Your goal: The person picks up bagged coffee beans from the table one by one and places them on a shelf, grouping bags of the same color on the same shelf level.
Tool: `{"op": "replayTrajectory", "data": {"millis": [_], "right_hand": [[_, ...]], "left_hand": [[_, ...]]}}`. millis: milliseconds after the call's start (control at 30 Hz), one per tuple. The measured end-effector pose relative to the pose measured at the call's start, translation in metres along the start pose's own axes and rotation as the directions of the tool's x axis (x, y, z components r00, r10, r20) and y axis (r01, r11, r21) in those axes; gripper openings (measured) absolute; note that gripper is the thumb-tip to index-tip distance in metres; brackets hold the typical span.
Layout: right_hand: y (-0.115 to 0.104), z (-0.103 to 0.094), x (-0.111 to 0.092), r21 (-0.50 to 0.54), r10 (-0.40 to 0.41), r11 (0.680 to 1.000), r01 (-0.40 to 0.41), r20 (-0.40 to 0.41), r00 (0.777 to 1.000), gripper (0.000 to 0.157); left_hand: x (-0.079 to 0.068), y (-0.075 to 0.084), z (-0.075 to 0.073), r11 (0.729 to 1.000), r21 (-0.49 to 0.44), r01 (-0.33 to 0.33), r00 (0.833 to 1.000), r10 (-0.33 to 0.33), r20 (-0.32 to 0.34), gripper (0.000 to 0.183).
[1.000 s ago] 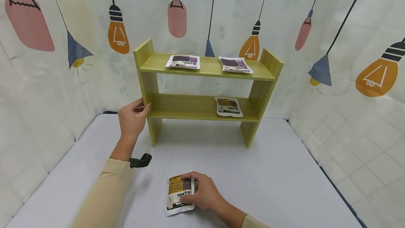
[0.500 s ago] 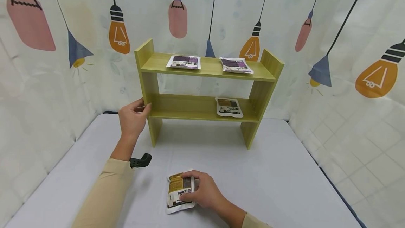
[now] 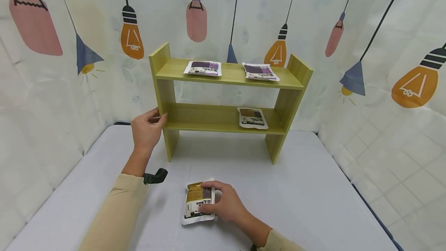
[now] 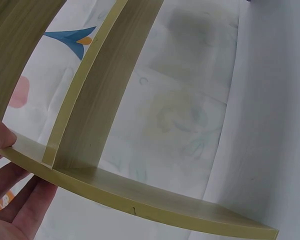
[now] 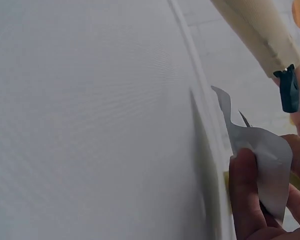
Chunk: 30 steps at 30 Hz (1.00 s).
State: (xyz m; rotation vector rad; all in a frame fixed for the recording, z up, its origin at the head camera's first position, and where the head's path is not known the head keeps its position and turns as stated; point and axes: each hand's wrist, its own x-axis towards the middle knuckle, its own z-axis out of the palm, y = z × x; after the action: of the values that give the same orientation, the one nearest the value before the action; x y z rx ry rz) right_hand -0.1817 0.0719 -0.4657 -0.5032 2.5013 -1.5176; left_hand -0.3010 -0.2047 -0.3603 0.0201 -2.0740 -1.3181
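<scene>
My left hand (image 3: pixel 147 131) grips the edge of the left side panel of a yellow-green wooden shelf (image 3: pixel 223 123), near its lower board. In the left wrist view, the thumb lies on one face of the panel (image 4: pixel 155 215) and the fingers behind it. Over the white table in front, my right hand (image 3: pixel 226 203) holds a flat brown-and-white printed pouch (image 3: pixel 198 200) by its right side, thumb on the printed front. The right wrist view shows the pouch's plain grey back (image 5: pixel 270 155) with fingers curled against it.
Two purple-and-white pouches, a left one (image 3: pixel 203 68) and a right one (image 3: pixel 260 72), lie on the top board. Another brown pouch (image 3: pixel 253 118) lies on the lower board, toward the right. Printed white cloth walls (image 3: pixel 383 127) enclose the table (image 3: pixel 296 196).
My right hand and the pouch in it have shifted slightly forward, toward the shelf. The left hand has kept its place on the panel.
</scene>
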Motion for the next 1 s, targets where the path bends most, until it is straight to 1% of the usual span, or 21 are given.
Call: {"op": "replayTrajectory", "data": {"millis": [67,200,333,500,767,1000], "right_hand": [[-0.001,-0.001,0.002,0.025,-0.004,1.000,0.004,-0.001,1.000,0.056],[-0.004,-0.003,0.006,0.125,-0.003,0.992,0.002,0.009,1.000,0.058],[-0.005,-0.005,0.010,0.222,0.010,0.975,-0.014,0.021,1.000,0.058],[-0.008,-0.006,0.014,0.293,0.025,0.955,-0.034,0.036,0.999,0.058],[-0.013,-0.010,0.019,0.341,0.005,0.940,-0.015,0.030,1.000,0.059],[-0.016,-0.013,0.025,0.324,0.013,0.946,-0.015,0.009,1.000,0.059]], "left_hand": [[0.000,0.000,0.000,1.000,0.003,-0.004,1.000,0.004,-0.005,0.039],[0.000,-0.001,0.000,1.000,0.003,-0.013,1.000,0.013,-0.013,0.038],[0.000,0.000,0.000,1.000,0.003,-0.010,1.000,0.010,-0.008,0.039],[0.000,0.000,0.000,1.000,0.007,-0.004,1.000,0.004,-0.003,0.039],[-0.001,0.001,0.000,1.000,0.010,0.008,1.000,-0.008,0.004,0.039],[0.000,0.002,-0.001,1.000,0.023,0.012,1.000,-0.012,0.002,0.039]]}}
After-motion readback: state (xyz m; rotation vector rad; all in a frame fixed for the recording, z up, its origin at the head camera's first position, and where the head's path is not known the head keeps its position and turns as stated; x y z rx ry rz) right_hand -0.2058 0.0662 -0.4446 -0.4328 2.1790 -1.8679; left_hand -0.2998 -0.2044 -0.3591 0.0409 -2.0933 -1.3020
